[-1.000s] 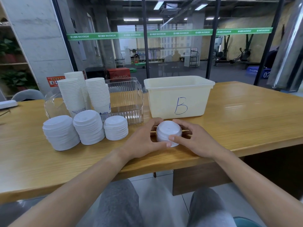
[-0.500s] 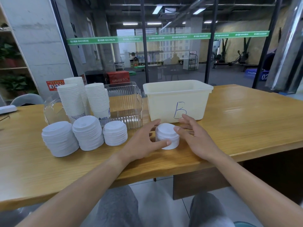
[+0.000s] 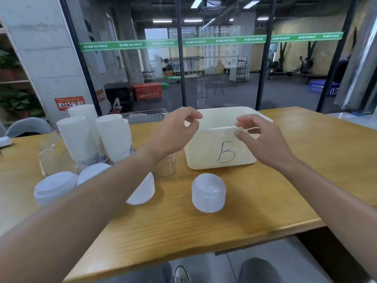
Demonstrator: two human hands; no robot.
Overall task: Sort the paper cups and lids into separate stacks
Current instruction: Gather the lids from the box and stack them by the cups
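On the left of the surface [image 3: 285, 201] stand 3 cup stacks [image 3: 79, 137], and the lid stacks [image 3: 54, 187] in front of them are partly hidden by the left forearm. Raised over bin B [image 3: 220, 148], the left hand [image 3: 175, 131] and right hand [image 3: 263, 137] have curled fingers; whether they pinch the blurred white edge between them I cannot tell. Below them, about equally near to both, the small lid stack [image 3: 209, 193] stands upright.

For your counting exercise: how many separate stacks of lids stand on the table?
4. Three lid stacks sit at the left: one outermost, one beside it, one partly behind the forearm. The fourth stands alone before the bin. More may be hidden.
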